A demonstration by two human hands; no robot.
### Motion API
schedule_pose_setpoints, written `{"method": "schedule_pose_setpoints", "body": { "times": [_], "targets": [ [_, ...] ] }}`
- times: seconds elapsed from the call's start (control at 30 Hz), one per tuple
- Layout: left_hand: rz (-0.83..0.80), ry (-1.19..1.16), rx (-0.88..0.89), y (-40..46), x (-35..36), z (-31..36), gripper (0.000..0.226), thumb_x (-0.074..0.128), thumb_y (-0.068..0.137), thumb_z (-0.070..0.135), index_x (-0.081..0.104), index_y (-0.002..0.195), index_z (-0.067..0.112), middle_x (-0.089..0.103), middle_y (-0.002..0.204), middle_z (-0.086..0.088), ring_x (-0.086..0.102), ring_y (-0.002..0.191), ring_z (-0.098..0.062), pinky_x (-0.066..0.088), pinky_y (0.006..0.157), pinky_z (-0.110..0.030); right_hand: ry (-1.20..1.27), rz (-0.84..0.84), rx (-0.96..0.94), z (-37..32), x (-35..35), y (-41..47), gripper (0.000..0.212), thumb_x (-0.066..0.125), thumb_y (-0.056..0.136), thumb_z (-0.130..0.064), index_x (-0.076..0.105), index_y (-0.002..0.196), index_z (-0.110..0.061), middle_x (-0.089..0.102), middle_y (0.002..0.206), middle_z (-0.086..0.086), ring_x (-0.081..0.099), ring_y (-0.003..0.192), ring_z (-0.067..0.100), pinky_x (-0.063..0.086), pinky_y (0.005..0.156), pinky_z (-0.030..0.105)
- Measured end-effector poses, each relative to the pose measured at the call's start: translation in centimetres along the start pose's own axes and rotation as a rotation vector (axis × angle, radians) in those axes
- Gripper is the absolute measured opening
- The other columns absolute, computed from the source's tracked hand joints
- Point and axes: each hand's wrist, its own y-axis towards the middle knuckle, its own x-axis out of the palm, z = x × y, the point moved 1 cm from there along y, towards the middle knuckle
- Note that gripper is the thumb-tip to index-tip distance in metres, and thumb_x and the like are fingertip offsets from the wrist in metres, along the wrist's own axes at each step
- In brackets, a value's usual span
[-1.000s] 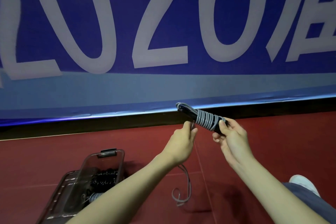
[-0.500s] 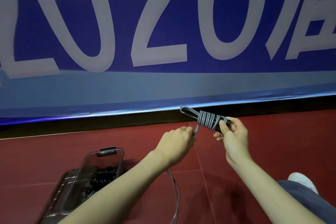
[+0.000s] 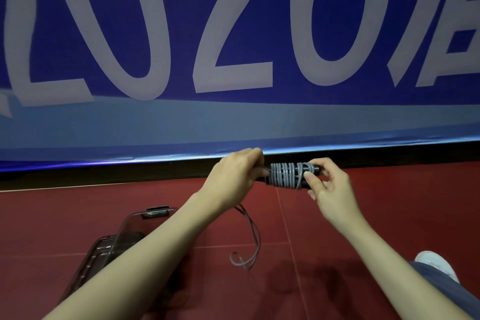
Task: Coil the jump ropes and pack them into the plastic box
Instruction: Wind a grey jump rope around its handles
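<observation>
A grey jump rope (image 3: 285, 175) is wound in tight turns round its black handles, held level in front of me above the floor. My right hand (image 3: 328, 188) pinches the right end of the handles between thumb and fingers. My left hand (image 3: 235, 176) grips the rope at the left end of the bundle. A loose tail of grey rope (image 3: 250, 239) hangs from under my left hand down to the floor. The clear plastic box (image 3: 109, 249) stands open at lower left, partly hidden by my left forearm, its lid (image 3: 145, 221) raised.
A blue banner (image 3: 233, 60) with large white characters fills the wall ahead, with a black strip along its base. The floor (image 3: 389, 202) is dark red. My knee and a white shoe (image 3: 433, 262) show at lower right.
My left hand rose from below the bundle to its left end, carrying the rope over. The bundle turned from tilted to level. The tail on the floor is shorter.
</observation>
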Motion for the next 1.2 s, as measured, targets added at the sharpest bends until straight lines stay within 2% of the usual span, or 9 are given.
{"method": "schedule_pose_setpoints", "body": {
  "times": [0.13, 0.3, 0.37, 0.43, 0.57, 0.73, 0.9, 1.03, 1.2],
  "targets": [
    [-0.037, -0.114, -0.092, 0.3, -0.6, -0.5, 0.016, 0.077, 0.079, 0.021, 0.065, 0.078, 0.012, 0.053, 0.088, 0.002, 0.056, 0.074, -0.018, 0.049, 0.072, -0.040, 0.030, -0.092, -0.018, -0.7, 0.0, -0.2, 0.033, 0.057, 0.093, -0.001, 0.059, 0.088, -0.034, 0.064, 0.087, 0.007, 0.054, 0.068, 0.024, 0.047, 0.060, 0.037],
    [-0.189, -0.254, -0.223, 0.5, -1.3, -0.8, 0.012, 0.079, 0.078, 0.024, 0.072, 0.080, 0.014, 0.070, 0.104, 0.002, 0.064, 0.090, -0.008, 0.050, 0.079, -0.026, 0.169, -0.164, 0.040, -1.5, -0.1, -0.4, 0.022, 0.054, 0.093, 0.005, 0.058, 0.093, -0.017, 0.059, 0.083, -0.005, 0.058, 0.064, -0.003, 0.046, 0.054, 0.014],
    [-0.263, -0.310, -0.283, 0.3, -1.1, -0.9, 0.013, 0.079, 0.078, 0.022, 0.068, 0.074, 0.017, 0.073, 0.088, 0.002, 0.062, 0.070, -0.003, 0.048, 0.068, -0.023, 0.171, -0.217, 0.031, -1.6, -0.3, -0.5, 0.016, 0.054, 0.093, 0.005, 0.057, 0.097, -0.009, 0.058, 0.081, -0.004, 0.056, 0.060, -0.004, 0.043, 0.052, 0.013],
    [-0.338, -0.398, -0.338, -0.1, -0.9, -1.2, 0.016, 0.081, 0.076, 0.020, 0.066, 0.076, 0.013, 0.068, 0.071, 0.000, 0.057, 0.058, -0.008, 0.046, 0.063, -0.026, 0.171, -0.279, 0.011, -1.7, -0.5, -0.6, 0.014, 0.054, 0.092, 0.007, 0.057, 0.098, -0.005, 0.058, 0.078, -0.003, 0.052, 0.056, -0.001, 0.040, 0.050, 0.014],
    [-0.436, -0.657, -0.420, -0.7, -1.6, -1.7, 0.018, 0.079, 0.076, 0.006, 0.064, 0.086, 0.009, 0.068, 0.075, -0.005, 0.061, 0.066, -0.011, 0.046, 0.068, -0.022, 0.190, -0.319, -0.032, -2.0, -0.8, -1.0, 0.016, 0.055, 0.091, 0.007, 0.059, 0.101, -0.005, 0.059, 0.079, 0.000, 0.044, 0.049, 0.007, 0.038, 0.048, 0.017],
    [-0.470, -0.896, -0.500, -0.8, -1.6, -1.9, 0.008, 0.074, 0.077, 0.007, 0.068, 0.074, 0.011, 0.063, 0.074, -0.011, 0.056, 0.061, -0.017, 0.043, 0.057, -0.024, 0.276, -0.296, -0.013, -1.7, -0.9, -1.2, 0.015, 0.058, 0.089, -0.003, 0.060, 0.103, -0.008, 0.061, 0.083, 0.002, 0.045, 0.047, 0.013, 0.036, 0.046, 0.019],
    [-0.494, -1.114, -0.565, -0.9, -1.4, -2.0, 0.004, 0.069, 0.069, 0.010, 0.068, 0.065, 0.010, 0.065, 0.068, -0.006, 0.061, 0.058, -0.013, 0.050, 0.058, -0.021, 0.411, -0.325, 0.052, -1.6, -0.9, -1.2, 0.026, 0.064, 0.081, -0.021, 0.060, 0.103, -0.008, 0.059, 0.085, 0.005, 0.044, 0.048, 0.014, 0.036, 0.045, 0.018],
    [-0.473, -1.197, -0.603, -0.9, -1.2, -2.0, 0.019, 0.064, 0.071, 0.013, 0.063, 0.052, 0.013, 0.058, 0.055, -0.002, 0.055, 0.046, -0.009, 0.047, 0.049, -0.018, 0.527, -0.362, 0.119, -1.2, -0.6, -1.1, 0.063, 0.086, 0.062, -0.049, 0.062, 0.104, -0.009, 0.063, 0.085, 0.003, 0.046, 0.052, 0.015, 0.035, 0.045, 0.020],
    [-0.324, -1.378, -0.682, -0.5, -1.2, -0.4, 0.016, 0.062, 0.071, 0.021, 0.062, 0.060, 0.009, 0.059, 0.057, -0.004, 0.057, 0.046, -0.011, 0.050, 0.046, -0.020, 0.748, -0.310, 0.206, -1.3, 0.5, -0.9, 0.059, 0.094, 0.050, -0.042, 0.069, 0.095, -0.013, 0.063, 0.087, 0.006, 0.054, 0.064, 0.012, 0.041, 0.045, 0.020]
  ]
}}
